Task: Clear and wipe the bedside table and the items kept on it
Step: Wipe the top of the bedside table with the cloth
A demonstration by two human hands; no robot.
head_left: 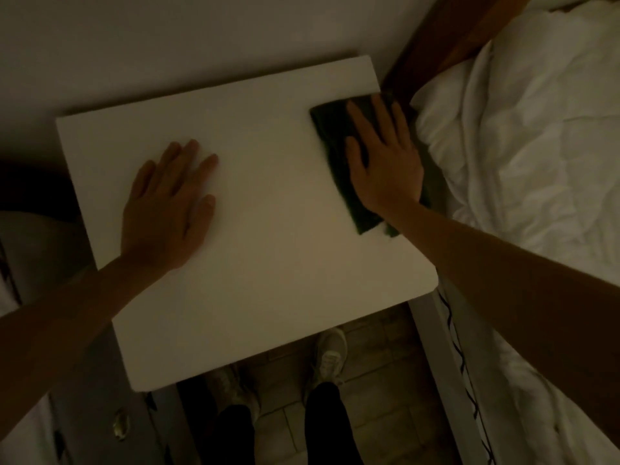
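Currently: right hand (382,162) spread flat, pressing dark cloth (330,129) on bench (268,229); left hand (167,203) spread, bracing. Cloth soft, limp, light; palm pressure suffices.

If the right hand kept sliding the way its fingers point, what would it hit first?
Probably the wooden bed frame beside the table's far right corner; the right hand's fingertips and the dark cloth already lie close, though depth is unclear.
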